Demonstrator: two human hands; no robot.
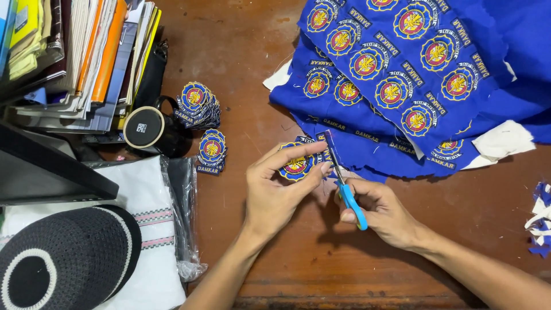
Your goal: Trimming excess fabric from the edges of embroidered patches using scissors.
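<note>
My left hand (pixel 275 186) pinches a round blue embroidered patch (pixel 296 164) with a yellow and red centre, held just above the brown wooden table (pixel 241 51). My right hand (pixel 383 211) grips small scissors with blue handles (pixel 348 192); their blades point up and away, at the patch's right edge. Beyond both hands lies a large blue cloth sheet (pixel 413 69) covered with several rows of the same embroidered patches.
Two stacks of cut patches (pixel 198 103) (pixel 212 150) sit beside a black mug (pixel 150 129). Books and folders (pixel 86 51) pile at top left. A black knitted cap (pixel 69 258) rests on white folded cloth in plastic (pixel 155 229). Blue and white scraps (pixel 539 221) lie at the right edge.
</note>
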